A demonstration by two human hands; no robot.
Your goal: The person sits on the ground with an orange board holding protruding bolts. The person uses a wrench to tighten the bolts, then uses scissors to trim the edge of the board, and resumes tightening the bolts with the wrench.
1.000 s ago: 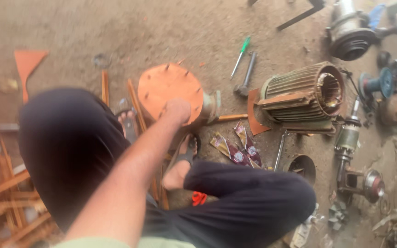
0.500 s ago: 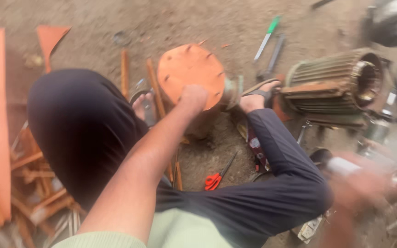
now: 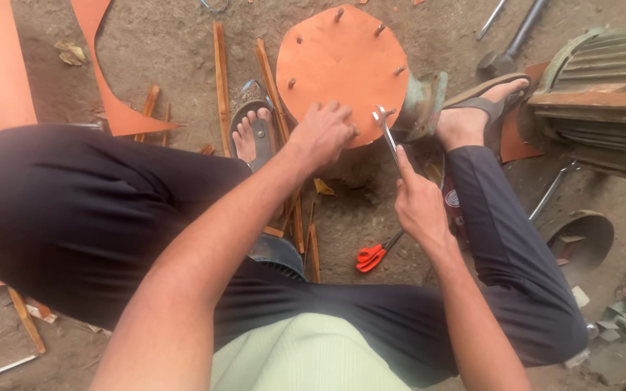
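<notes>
Hands meet at an orange gasket disc [image 3: 342, 61] that covers a round part standing on the dirt ground [image 3: 161, 51], with several bolts poking up through the disc's face. From the head camera, the left hand [image 3: 322, 134] rests on the disc's lower edge, fingers curled and pressing on it. The right hand [image 3: 418, 203], just below and to the right of the disc, is clenched around a metal spanner [image 3: 387, 134] whose open jaw sits at a bolt near the disc's lower right rim. A greenish metal housing [image 3: 422, 105] touches the disc on its right, and a sandalled foot [image 3: 472, 108] lies just beyond that. Another sandalled foot [image 3: 251, 134] rests left of the disc, beside thin strips of wood [image 3: 220, 80]. Red-handled scissors [image 3: 372, 255] lie well below the disc. A ribbed motor body [image 3: 603, 94] stands far to the disc's right. Orange sheet offcuts [image 3: 114, 101] lie to its left.
</notes>
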